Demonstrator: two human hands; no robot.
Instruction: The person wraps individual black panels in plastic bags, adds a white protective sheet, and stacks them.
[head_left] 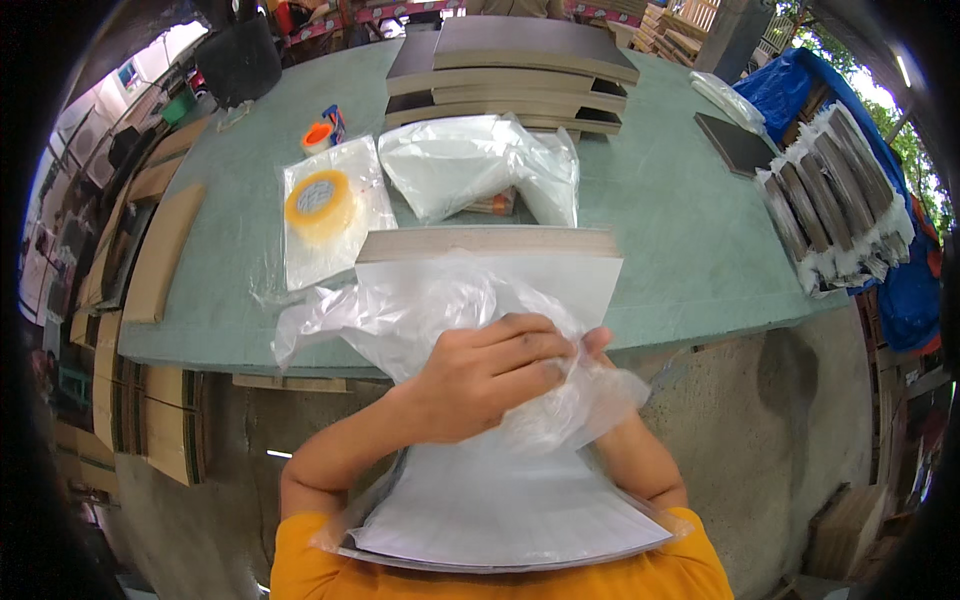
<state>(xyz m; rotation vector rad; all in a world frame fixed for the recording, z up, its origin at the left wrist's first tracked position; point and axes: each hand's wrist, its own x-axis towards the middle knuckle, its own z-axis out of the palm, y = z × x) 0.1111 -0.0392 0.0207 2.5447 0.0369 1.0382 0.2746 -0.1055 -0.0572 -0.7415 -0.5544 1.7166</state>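
Note:
A crumpled clear plastic bag (440, 300) is bunched between my two hands, over a stack with a white face (580, 285) at the table's near edge. My left hand (500, 368) is closed, its bent fingers gripping the plastic. Facing it, my right hand (598, 350) pinches the same plastic; loose film covers most of its fingers. White sheets (490, 505) with clear film round their edges lie against my orange shirt. Whether these and the white-faced stack are one piece I cannot tell, since the bunched plastic hides where they meet.
On the green table (670, 220) a yellow tape roll (318, 200) rests on flat plastic bags, near an orange tape roll (317, 137). Folded clear plastic (450, 160) lies ahead, before stacked dark-topped boards (520, 55). Wrapped dark slabs (835, 195) stand right; cardboard (165, 250) lines the left edge.

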